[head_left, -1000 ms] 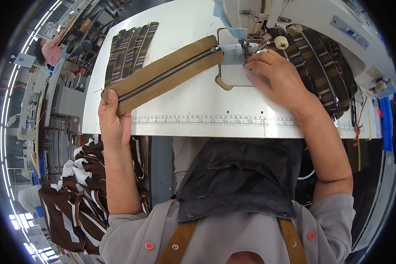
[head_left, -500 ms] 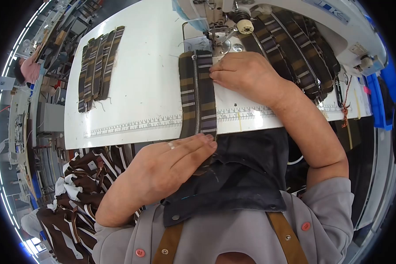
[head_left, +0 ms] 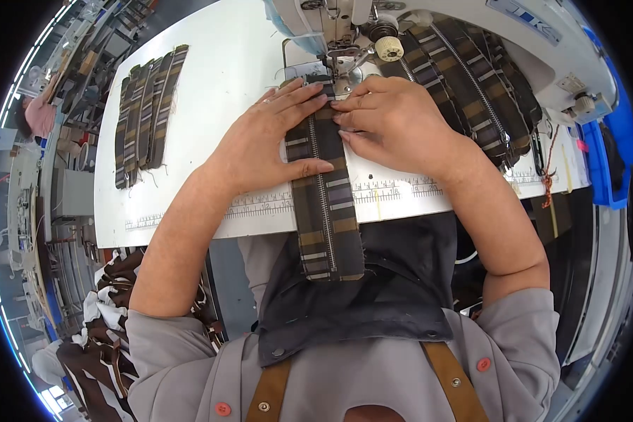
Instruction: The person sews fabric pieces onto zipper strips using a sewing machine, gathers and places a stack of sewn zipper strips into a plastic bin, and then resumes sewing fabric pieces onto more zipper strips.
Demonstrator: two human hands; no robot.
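A striped brown cloth strip with a zipper (head_left: 323,204) runs from the sewing machine's needle area (head_left: 334,67) toward the table's front edge, its near end hanging over the apron. My left hand (head_left: 267,133) lies on the strip's upper part, fingers spread and thumb apart, pressing it flat. At the strip's right edge, just below the presser foot, my right hand (head_left: 394,123) has its fingertips together against the cloth. Whether those fingertips pinch the edge or only press on it is hard to see.
More striped zippered pieces lie in a pile (head_left: 471,84) under the machine arm and a small stack (head_left: 148,112) at the table's left. A printed ruler (head_left: 260,204) runs along the front edge. Blue bins (head_left: 612,155) stand at right; a person (head_left: 39,116) is far left.
The strip was turned from its plain tan side to the striped side and swung lengthwise toward me. My left hand let go of the near end and moved up beside the needle area.
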